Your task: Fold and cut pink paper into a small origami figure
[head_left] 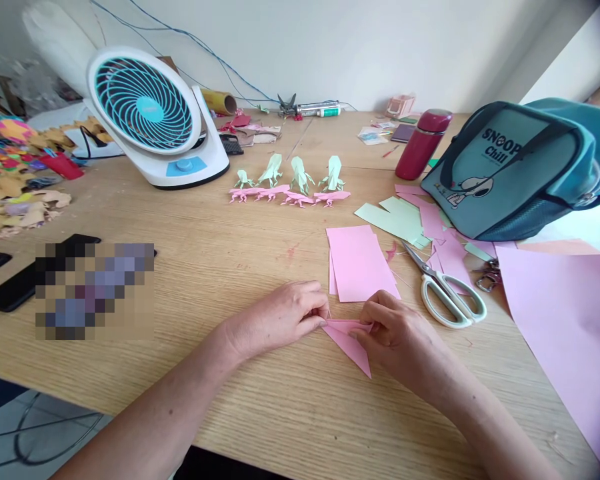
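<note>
A folded pink paper lies between my hands near the front of the table, with one pointed corner toward me. My left hand pinches its left corner between thumb and fingers. At its right side, my right hand grips the edge, the thumb pressing on top. Flat pink sheets rest just beyond my hands. Scissors with white handles lie to the right of my right hand. Farther back stand several folded green paper figures, with several pink ones in a row before them.
A white fan stands back left. A red flask and a teal bag occupy the right, near green paper scraps. A large pink sheet covers the right edge. A black phone-like object lies left.
</note>
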`<act>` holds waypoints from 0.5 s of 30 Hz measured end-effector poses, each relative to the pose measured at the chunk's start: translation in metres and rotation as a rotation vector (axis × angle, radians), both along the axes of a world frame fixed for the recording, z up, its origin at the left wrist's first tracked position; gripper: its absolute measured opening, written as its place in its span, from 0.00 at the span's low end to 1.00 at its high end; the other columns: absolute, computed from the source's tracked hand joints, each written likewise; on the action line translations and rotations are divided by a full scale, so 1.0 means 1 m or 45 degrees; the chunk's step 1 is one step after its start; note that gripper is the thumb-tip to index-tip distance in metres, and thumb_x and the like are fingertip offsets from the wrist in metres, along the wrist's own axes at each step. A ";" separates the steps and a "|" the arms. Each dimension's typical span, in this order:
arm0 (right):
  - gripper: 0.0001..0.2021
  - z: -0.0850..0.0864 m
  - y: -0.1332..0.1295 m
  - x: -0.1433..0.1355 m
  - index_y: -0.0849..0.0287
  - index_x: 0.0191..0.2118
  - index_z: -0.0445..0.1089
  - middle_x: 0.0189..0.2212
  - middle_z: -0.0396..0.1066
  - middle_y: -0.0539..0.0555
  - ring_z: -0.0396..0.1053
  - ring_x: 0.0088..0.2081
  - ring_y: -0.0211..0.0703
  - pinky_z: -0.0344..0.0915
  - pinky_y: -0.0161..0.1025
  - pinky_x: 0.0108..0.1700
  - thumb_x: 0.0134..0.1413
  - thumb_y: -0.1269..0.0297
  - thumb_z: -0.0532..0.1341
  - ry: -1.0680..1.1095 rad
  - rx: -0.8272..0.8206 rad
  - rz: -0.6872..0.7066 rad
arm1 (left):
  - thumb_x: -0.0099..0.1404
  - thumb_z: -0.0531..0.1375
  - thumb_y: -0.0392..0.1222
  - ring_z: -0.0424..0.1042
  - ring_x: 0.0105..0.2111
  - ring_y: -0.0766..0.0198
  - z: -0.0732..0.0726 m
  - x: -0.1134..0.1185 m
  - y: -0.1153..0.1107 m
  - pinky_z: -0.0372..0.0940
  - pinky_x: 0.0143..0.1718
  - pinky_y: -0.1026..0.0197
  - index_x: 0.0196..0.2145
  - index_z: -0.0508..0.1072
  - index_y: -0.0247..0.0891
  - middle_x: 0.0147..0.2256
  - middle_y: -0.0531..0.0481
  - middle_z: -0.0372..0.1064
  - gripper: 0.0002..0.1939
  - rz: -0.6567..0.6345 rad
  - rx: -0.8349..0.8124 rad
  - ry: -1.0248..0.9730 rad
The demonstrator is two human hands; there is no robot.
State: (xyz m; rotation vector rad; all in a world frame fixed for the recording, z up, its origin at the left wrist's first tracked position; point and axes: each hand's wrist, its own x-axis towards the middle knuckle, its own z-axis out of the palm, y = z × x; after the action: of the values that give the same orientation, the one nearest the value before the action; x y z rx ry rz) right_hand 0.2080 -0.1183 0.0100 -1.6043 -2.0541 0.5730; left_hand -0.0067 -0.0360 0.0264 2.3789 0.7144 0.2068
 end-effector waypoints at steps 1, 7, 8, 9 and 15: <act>0.10 0.000 0.000 0.000 0.58 0.25 0.64 0.30 0.65 0.52 0.65 0.26 0.37 0.63 0.37 0.29 0.56 0.71 0.61 0.012 0.007 -0.016 | 0.68 0.56 0.34 0.67 0.35 0.66 0.000 0.000 0.000 0.60 0.38 0.64 0.34 0.71 0.37 0.35 0.52 0.66 0.06 -0.001 0.023 -0.003; 0.05 0.002 -0.001 0.001 0.56 0.31 0.66 0.31 0.67 0.51 0.67 0.25 0.37 0.64 0.35 0.27 0.58 0.70 0.59 0.119 0.077 -0.093 | 0.69 0.54 0.32 0.66 0.34 0.66 0.001 0.004 -0.002 0.60 0.37 0.64 0.33 0.67 0.37 0.34 0.52 0.67 0.06 0.065 0.071 -0.072; 0.04 0.003 -0.001 0.001 0.56 0.32 0.67 0.30 0.67 0.50 0.67 0.26 0.37 0.64 0.36 0.28 0.58 0.70 0.59 0.124 0.087 -0.106 | 0.69 0.54 0.32 0.66 0.33 0.66 0.001 0.005 -0.003 0.59 0.36 0.64 0.32 0.66 0.37 0.33 0.53 0.67 0.06 0.087 0.058 -0.091; 0.04 0.003 -0.001 0.002 0.55 0.33 0.67 0.29 0.68 0.50 0.68 0.26 0.38 0.64 0.36 0.28 0.58 0.71 0.59 0.134 0.091 -0.117 | 0.69 0.53 0.32 0.66 0.32 0.67 0.001 0.005 -0.003 0.59 0.35 0.64 0.33 0.66 0.37 0.33 0.54 0.67 0.06 0.109 0.040 -0.112; 0.03 0.001 0.000 0.005 0.55 0.36 0.67 0.37 0.71 0.52 0.69 0.33 0.41 0.67 0.38 0.34 0.58 0.71 0.61 0.276 0.210 -0.173 | 0.69 0.54 0.34 0.67 0.32 0.67 0.001 0.009 -0.005 0.61 0.35 0.65 0.33 0.66 0.37 0.32 0.53 0.69 0.05 0.254 -0.057 -0.258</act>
State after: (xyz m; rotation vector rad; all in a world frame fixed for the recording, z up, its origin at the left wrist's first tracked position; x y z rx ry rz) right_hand 0.2128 -0.1184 0.0115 -1.5018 -1.7714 0.4921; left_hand 0.0019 -0.0411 0.0276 2.2043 0.8484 0.5035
